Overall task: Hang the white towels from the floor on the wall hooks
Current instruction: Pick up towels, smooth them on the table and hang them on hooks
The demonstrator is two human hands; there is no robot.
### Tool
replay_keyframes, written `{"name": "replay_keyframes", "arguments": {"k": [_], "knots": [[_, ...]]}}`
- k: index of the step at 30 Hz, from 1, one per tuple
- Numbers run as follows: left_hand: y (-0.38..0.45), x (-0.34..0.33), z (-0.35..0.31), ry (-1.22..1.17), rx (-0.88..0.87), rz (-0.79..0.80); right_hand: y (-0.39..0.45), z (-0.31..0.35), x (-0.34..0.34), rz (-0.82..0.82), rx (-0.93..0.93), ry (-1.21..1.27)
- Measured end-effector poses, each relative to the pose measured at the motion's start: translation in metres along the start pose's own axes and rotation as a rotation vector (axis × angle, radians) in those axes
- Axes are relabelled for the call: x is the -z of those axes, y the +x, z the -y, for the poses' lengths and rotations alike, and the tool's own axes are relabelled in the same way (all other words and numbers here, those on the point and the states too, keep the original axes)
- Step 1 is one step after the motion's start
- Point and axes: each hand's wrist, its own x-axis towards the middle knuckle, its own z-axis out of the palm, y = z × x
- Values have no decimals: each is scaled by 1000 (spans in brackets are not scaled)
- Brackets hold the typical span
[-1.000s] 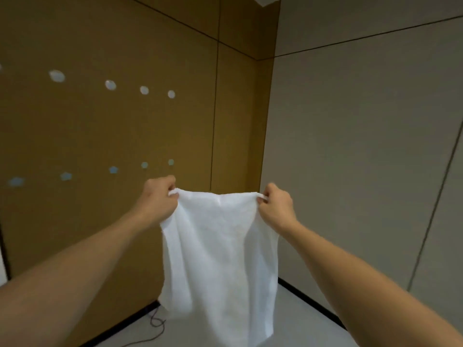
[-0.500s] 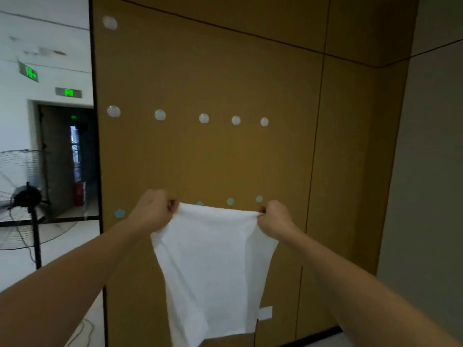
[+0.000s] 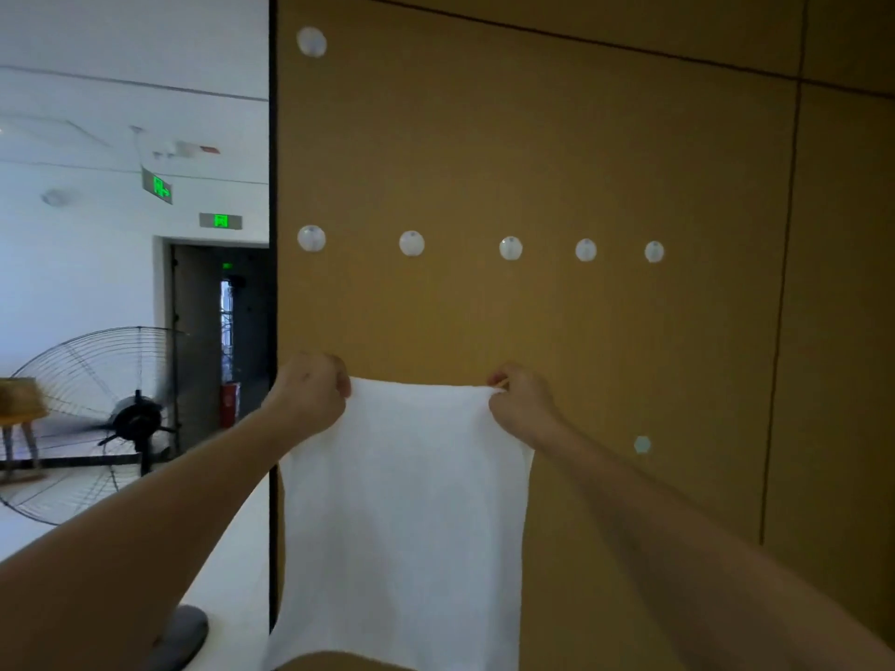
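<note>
The white towel [image 3: 407, 515] hangs spread in front of the brown wall panel [image 3: 557, 138], below a row of round wall hooks [image 3: 411, 243] — its top edge stretched level between both hands. The left hand [image 3: 310, 394] pinches one top corner, the right hand [image 3: 520, 401] the other. A standing fan [image 3: 97, 418] is off to the left.

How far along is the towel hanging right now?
Nothing hangs yet: the visible wall hooks are all bare. In hand: one white towel, its top edge stretched between the left hand and right hand, below the hook row. Left: lift it onto a hook. Other towels are out of view.
</note>
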Motion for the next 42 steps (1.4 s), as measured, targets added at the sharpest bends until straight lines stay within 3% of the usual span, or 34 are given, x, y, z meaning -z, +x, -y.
{"name": "replay_keyframes", "arguments": {"k": [6, 13, 24, 30, 33, 37, 42], "knots": [[78, 1, 56, -107, 5, -168, 92, 29, -63, -65, -3, 227], [158, 6, 100, -185, -5, -241, 187, 65, -91, 49, 225, 265], [283, 38, 133, 322, -264, -534, 331, 150, -140, -283, 558, -6], [318, 39, 141, 351, -254, -658, 358, 180, -159, -459, 685, -21], [313, 21, 148, 366, -265, -697, 356, 173, -188, -490, 811, -156], [305, -1, 154, 311, -184, -690, 342, 164, -212, -401, 818, -153], [295, -22, 140, 42, -95, -664, 314, 165, -213, -180, 741, 90]]}}
